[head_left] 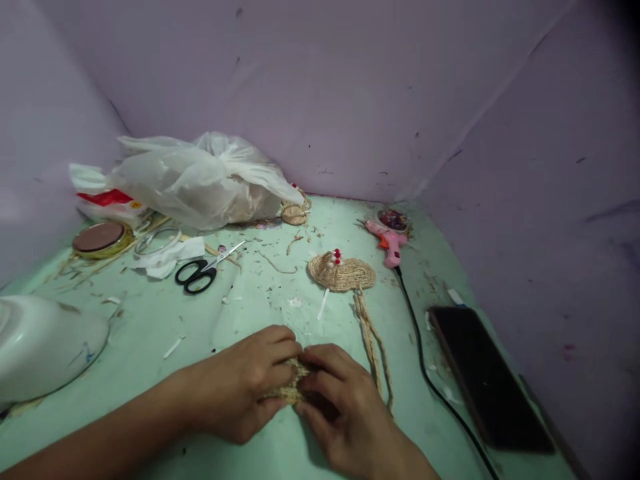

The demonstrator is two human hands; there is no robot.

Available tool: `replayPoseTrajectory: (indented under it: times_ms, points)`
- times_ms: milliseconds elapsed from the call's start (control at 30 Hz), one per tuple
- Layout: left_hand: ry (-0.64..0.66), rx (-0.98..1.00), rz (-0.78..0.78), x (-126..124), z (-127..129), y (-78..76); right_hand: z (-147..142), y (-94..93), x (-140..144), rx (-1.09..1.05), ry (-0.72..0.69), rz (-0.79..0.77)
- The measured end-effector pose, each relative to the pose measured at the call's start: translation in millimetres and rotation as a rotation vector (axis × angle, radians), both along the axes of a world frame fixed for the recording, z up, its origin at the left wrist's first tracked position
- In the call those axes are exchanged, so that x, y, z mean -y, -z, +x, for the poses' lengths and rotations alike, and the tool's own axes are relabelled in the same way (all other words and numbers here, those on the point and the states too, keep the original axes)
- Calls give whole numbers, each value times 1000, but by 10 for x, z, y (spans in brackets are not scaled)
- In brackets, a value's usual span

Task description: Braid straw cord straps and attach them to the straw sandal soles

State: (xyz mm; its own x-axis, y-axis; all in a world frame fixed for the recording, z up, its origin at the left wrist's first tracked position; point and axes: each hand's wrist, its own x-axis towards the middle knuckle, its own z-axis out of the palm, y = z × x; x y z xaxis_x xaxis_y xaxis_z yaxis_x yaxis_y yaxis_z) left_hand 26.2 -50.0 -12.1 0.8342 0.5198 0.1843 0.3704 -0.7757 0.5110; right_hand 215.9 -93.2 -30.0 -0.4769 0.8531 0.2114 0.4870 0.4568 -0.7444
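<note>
Both hands are closed on a small woven piece of jute rope (289, 385) low in the middle of the view. My left hand (250, 377) grips its left side with curled fingers. Fingertips and thumb of my right hand (345, 400) pinch its right edge. Much of the piece is hidden by the fingers. Beyond the hands lies a small slipper made of coiled jute (353, 275), with red and white beads on its strap. Braided jute strands (370, 333) trail from near it toward my right hand.
Black-handled scissors (203, 273) lie at left, near a white plastic bag (200, 180) and an upturned white bowl (50, 347). At right are a pink glue gun (387, 243) with a black cord (417, 347), a dish of beads (393, 220) and a dark phone (487, 380).
</note>
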Motion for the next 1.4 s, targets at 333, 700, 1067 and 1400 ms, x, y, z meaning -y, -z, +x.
replayPoseTrajectory:
  times_ms: [333,700,1067,1400]
  points:
    - [-598,209,-66,-334,34,-345,-42,-80,99,116,68,-59]
    - [-837,-201,-8,-736,818,-124,-83,-132,155,298,92,-60]
    - [-917,-31,69,-381,337,-359,-88,105,96,93,317,88]
    - [-920,-214,-147,79,-38,-56,298,-250,-171,126,421,215]
